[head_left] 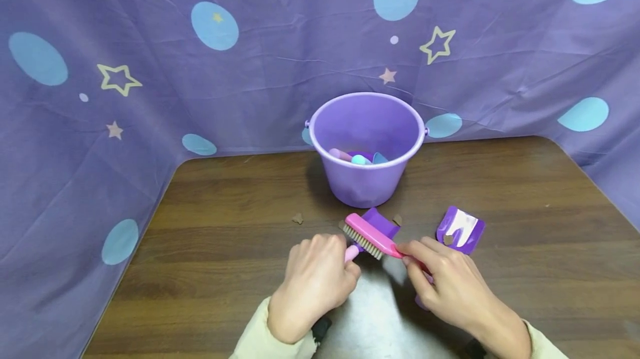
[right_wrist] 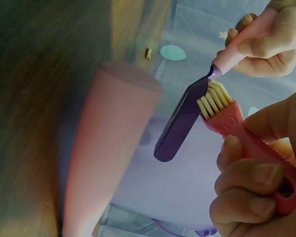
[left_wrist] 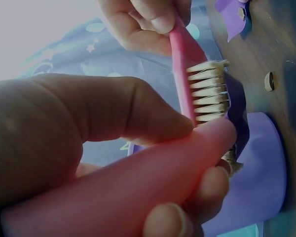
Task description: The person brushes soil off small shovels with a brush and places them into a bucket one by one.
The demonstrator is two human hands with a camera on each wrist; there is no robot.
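My left hand (head_left: 317, 278) grips the light pink handle (left_wrist: 123, 182) of a small toy shovel, whose purple blade (head_left: 380, 223) is held above the table. In my right hand (head_left: 450, 287) is a pink brush (head_left: 372, 234), pinched by its handle between thumb and fingers. Its pale bristles (right_wrist: 214, 101) appear to touch the purple blade near the neck in the right wrist view. A second purple shovel (head_left: 472, 230) lies on the table beyond my right hand, with a brown chip (head_left: 448, 239) on its blade; its pink handle (right_wrist: 111, 143) looms large in the right wrist view.
A purple bucket (head_left: 362, 187) stands at the back middle with pink and blue items inside. Brown chips lie on the wooden table (head_left: 210, 270), one chip (head_left: 298, 218) left of the shovel and another chip (head_left: 397, 220) right of it. A purple patterned cloth (head_left: 280, 70) hangs behind.
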